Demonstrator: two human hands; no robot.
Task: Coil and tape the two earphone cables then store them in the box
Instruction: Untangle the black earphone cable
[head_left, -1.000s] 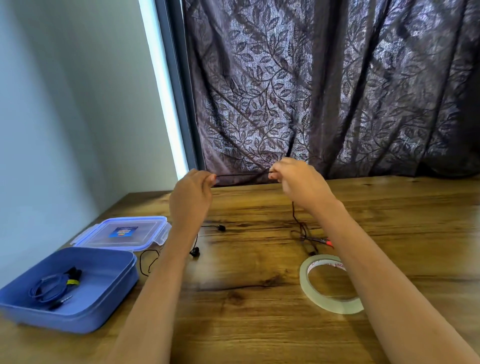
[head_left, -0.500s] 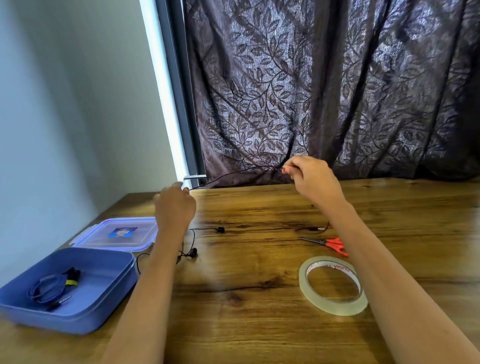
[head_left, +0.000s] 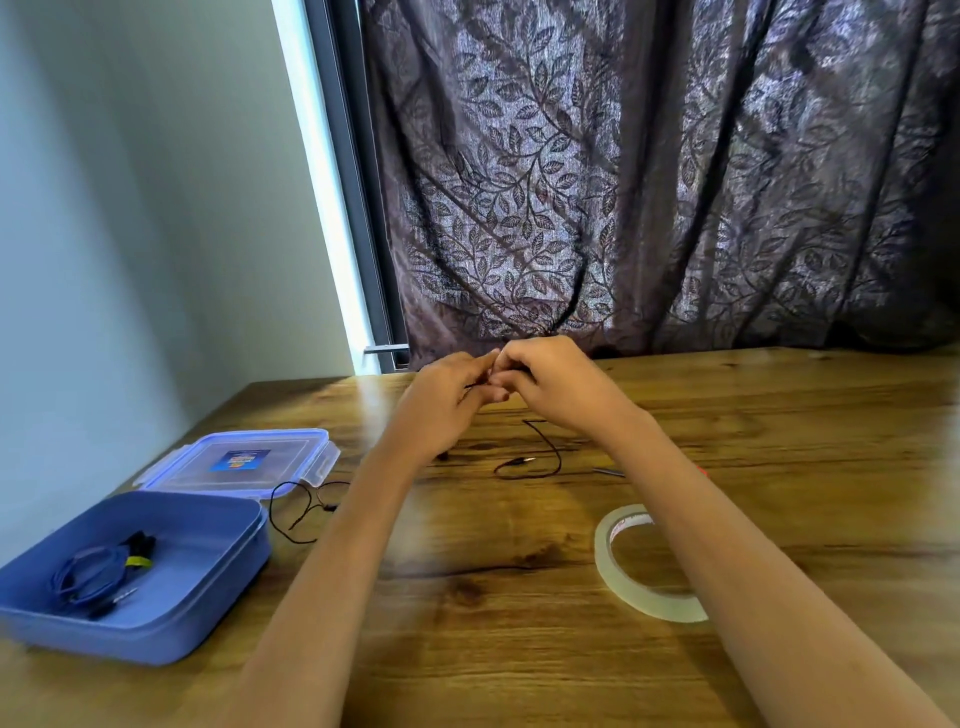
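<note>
My left hand (head_left: 447, 397) and my right hand (head_left: 550, 382) meet fingertip to fingertip above the far middle of the wooden table, both pinching a thin black earphone cable (head_left: 545, 447). Its plug end trails in a loop on the wood below my right hand, and its earbud end lies in a loop near the box lid. A blue coiled earphone cable (head_left: 96, 569) with a yellow tape band lies inside the open blue box (head_left: 218, 587) at the left. A roll of clear tape (head_left: 631, 587) lies flat by my right forearm.
The box's clear lid (head_left: 244, 460) with blue clips lies flat behind the box. Scissors (head_left: 610, 471) lie partly hidden behind my right forearm. A dark leaf-patterned curtain (head_left: 649, 182) hangs along the table's far edge, and a pale wall is at the left.
My hands were spread apart with the black cable stretched between them. They have come together at the middle, and the cable's plug end has slid across the table.
</note>
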